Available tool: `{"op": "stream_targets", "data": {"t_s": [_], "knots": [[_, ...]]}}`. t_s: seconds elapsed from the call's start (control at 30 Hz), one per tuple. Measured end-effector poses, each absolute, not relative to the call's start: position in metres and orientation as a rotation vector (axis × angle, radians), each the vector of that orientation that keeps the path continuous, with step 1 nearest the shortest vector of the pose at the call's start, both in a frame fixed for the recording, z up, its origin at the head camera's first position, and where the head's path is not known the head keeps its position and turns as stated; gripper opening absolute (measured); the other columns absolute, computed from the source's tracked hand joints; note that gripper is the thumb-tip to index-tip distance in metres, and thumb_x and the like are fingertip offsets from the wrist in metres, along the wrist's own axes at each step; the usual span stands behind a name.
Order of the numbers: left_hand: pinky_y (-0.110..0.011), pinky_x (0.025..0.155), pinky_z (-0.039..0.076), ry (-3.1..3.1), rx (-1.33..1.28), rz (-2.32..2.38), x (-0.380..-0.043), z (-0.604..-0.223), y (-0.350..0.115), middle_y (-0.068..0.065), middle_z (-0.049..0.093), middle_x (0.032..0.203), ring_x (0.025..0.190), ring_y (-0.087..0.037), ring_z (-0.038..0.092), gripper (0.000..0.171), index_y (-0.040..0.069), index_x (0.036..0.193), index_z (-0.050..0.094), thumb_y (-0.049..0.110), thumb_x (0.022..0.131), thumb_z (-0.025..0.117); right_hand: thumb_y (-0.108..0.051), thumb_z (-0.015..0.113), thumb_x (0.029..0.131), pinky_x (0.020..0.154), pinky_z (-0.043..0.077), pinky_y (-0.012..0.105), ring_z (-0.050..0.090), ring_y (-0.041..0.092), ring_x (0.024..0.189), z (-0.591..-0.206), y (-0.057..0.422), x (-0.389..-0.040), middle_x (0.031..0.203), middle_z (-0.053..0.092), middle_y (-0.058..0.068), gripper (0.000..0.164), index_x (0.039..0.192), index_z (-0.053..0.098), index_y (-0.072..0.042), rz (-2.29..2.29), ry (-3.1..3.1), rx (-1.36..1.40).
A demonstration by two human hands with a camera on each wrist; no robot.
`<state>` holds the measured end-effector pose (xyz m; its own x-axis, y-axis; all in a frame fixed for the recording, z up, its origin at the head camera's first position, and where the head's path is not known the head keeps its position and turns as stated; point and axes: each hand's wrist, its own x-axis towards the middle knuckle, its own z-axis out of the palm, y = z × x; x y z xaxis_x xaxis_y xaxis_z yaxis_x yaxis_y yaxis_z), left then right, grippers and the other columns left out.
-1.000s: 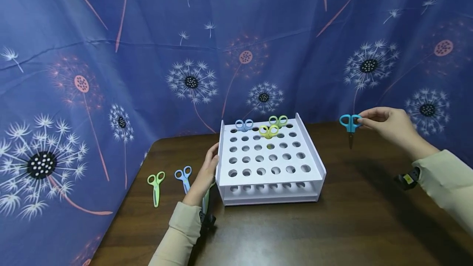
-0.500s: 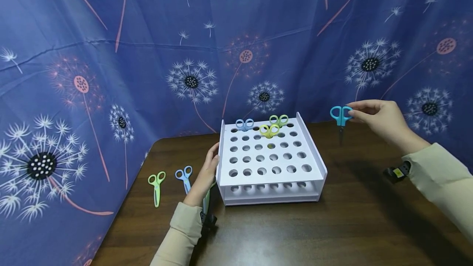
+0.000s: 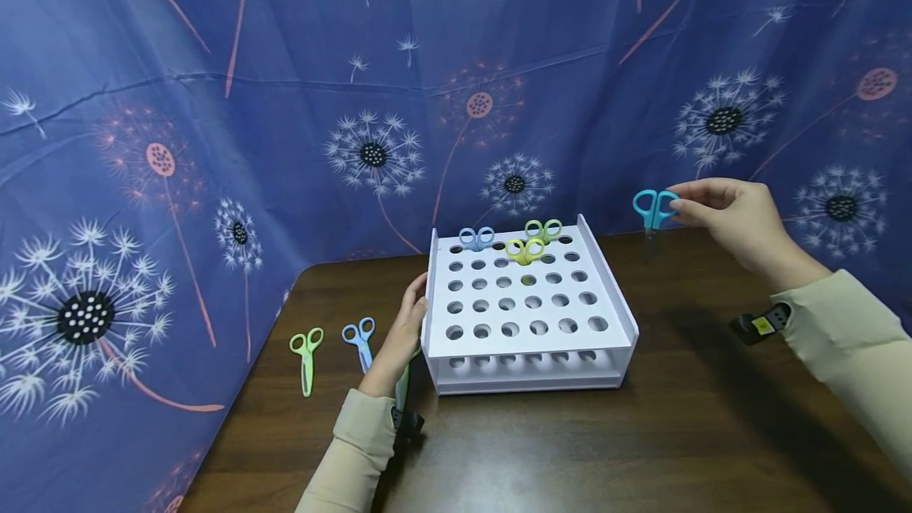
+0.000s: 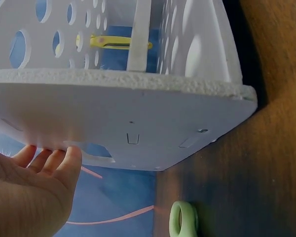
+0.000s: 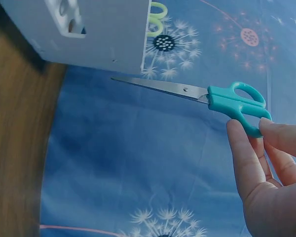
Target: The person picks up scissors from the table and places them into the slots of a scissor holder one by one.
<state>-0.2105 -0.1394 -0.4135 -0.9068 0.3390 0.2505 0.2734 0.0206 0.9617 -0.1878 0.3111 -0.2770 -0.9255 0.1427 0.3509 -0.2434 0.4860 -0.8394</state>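
My right hand [image 3: 741,220] pinches a turquoise pair of scissors [image 3: 652,218] by one handle loop, in the air right of the white rack. The blades point down and are closed. In the right wrist view, thumb and fingertips meet at the lower loop of the scissors [image 5: 228,102], with the blade tip near the rack's side. My left hand [image 3: 400,331] touches the left side of the rack [image 3: 526,347]. The left wrist view shows its fingertips at the opening in the side panel [image 4: 108,116]. Blue scissors [image 3: 476,243], yellow scissors [image 3: 525,257] and green scissors [image 3: 545,237] stand in back holes.
Left of the rack, green scissors [image 3: 307,366] and blue scissors [image 3: 362,348] lie on the brown table [image 3: 527,450]. Another green pair of scissors [image 3: 402,388] is partly hidden by the left wrist. A blue dandelion-print cloth [image 3: 285,133] hangs behind and at the left.
My right hand has raised the turquoise scissors and brought them left, closer to the rack. My left hand stays at the rack's side. The head view has shifted slightly.
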Motion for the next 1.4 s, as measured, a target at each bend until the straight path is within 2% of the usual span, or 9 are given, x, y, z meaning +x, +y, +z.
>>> {"op": "stream_targets", "data": {"t_s": [0.1, 0.3, 0.6, 0.83, 1.07, 1.4], "knots": [[-0.036, 0.106, 0.033, 2.208, 0.669, 2.057, -0.21, -0.413, -0.139, -0.016, 0.025, 0.154, 0.137, -0.032, 0.031, 0.05, 0.013, 0.154, 0.016, 0.026, 0.107, 0.027, -0.024, 0.069, 0.089, 0.067, 0.052, 0.011, 0.068, -0.006, 0.075, -0.274, 0.307, -0.188, 0.084, 0.07, -0.025, 0.033, 0.116, 0.069, -0.005, 1.474, -2.326, 0.106], [-0.038, 0.107, 0.032, 2.212, 0.666, 2.043, -0.21, -0.413, -0.14, -0.014, 0.024, 0.155, 0.138, -0.031, 0.03, 0.049, 0.014, 0.154, 0.016, 0.026, 0.108, 0.027, -0.027, 0.07, 0.089, 0.068, 0.052, 0.011, 0.068, -0.005, 0.077, -0.27, 0.3, -0.189, 0.086, 0.071, -0.023, 0.034, 0.116, 0.069, -0.008, 1.505, -2.334, 0.123], [-0.047, 0.11, 0.027, 2.205, 0.664, 2.048, -0.211, -0.413, -0.139, -0.014, 0.024, 0.155, 0.139, -0.031, 0.029, 0.048, 0.015, 0.154, 0.016, 0.024, 0.108, 0.027, -0.026, 0.069, 0.089, 0.072, 0.052, 0.011, 0.069, -0.004, 0.08, -0.265, 0.288, -0.198, 0.089, 0.071, -0.021, 0.036, 0.118, 0.067, -0.005, 1.557, -2.335, 0.154], [-0.04, 0.107, 0.032, 2.217, 0.661, 2.044, -0.21, -0.412, -0.139, -0.014, 0.025, 0.155, 0.138, -0.031, 0.031, 0.049, 0.014, 0.154, 0.016, 0.026, 0.107, 0.027, -0.021, 0.069, 0.089, 0.072, 0.053, 0.014, 0.07, -0.002, 0.083, -0.265, 0.28, -0.205, 0.092, 0.071, -0.02, 0.033, 0.117, 0.067, -0.004, 1.578, -2.313, 0.228], [-0.045, 0.111, 0.028, 2.216, 0.643, 2.041, -0.21, -0.414, -0.139, -0.014, 0.023, 0.156, 0.139, -0.031, 0.029, 0.05, 0.013, 0.154, 0.016, 0.026, 0.107, 0.027, -0.017, 0.069, 0.089, 0.072, 0.054, 0.016, 0.069, -0.001, 0.083, -0.264, 0.268, -0.211, 0.092, 0.071, -0.018, 0.03, 0.114, 0.067, -0.001, 1.606, -2.266, 0.272], [-0.042, 0.11, 0.03, 2.23, 0.67, 2.027, -0.212, -0.414, -0.14, -0.014, 0.024, 0.155, 0.139, -0.031, 0.03, 0.049, 0.014, 0.154, 0.016, 0.025, 0.108, 0.026, -0.015, 0.069, 0.089, 0.073, 0.054, 0.018, 0.07, 0.001, 0.085, -0.263, 0.25, -0.218, 0.092, 0.071, -0.016, 0.032, 0.114, 0.066, 0.004, 1.621, -2.248, 0.311]]}}
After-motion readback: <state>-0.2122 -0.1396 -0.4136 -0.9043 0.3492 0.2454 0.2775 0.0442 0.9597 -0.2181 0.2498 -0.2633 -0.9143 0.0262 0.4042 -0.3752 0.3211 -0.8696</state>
